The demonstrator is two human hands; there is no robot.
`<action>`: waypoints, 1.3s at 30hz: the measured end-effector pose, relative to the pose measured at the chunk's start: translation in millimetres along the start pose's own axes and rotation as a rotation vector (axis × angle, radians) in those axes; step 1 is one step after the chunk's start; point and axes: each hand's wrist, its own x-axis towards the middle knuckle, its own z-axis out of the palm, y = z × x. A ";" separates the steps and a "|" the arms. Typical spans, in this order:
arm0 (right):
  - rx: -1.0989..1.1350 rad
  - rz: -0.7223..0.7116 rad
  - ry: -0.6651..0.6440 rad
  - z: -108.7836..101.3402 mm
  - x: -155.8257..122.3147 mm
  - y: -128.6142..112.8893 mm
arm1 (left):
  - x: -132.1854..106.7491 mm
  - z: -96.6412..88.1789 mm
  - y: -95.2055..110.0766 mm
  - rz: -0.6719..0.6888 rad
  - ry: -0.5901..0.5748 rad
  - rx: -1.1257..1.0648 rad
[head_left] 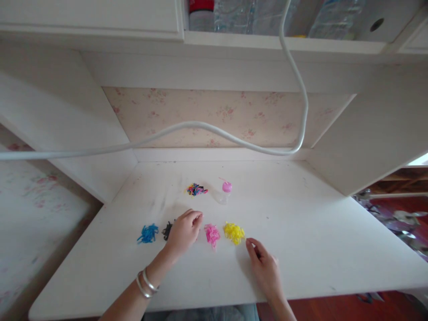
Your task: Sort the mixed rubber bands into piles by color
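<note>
Small rubber bands lie sorted by colour in a row on the desk: a blue pile [148,233], a black pile [166,231], a pink pile [212,235] and a yellow pile [234,232]. My left hand [185,230] is over the desk between the black and pink piles, partly covering the black one, its fingers curled together. At the right edge of the yellow pile, my right hand [264,266] has thumb and forefinger pinched. Whatever either hand holds is too small to see. Farther back lies a mixed-colour pile of rubber bands [196,190], beside a small clear bottle with a pink cap [226,187].
The white desk [301,240] has side panels left and right [368,129]. A white cable [200,125] hangs across the view above the desk. Clear plastic bottles [234,15] stand in the shelf overhead.
</note>
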 end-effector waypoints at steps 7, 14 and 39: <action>0.168 0.084 0.024 -1.9 9.4 -6.5 | -81.6 -23.4 -51.5 -0.273 0.172 -0.109; -0.037 -0.241 -0.216 30.5 30.3 -96.8 | -126.7 -33.0 -89.7 -0.603 0.297 -0.101; -0.667 -0.296 -0.302 156.9 106.1 -175.1 | -129.3 -28.5 -92.1 -0.535 0.255 -0.160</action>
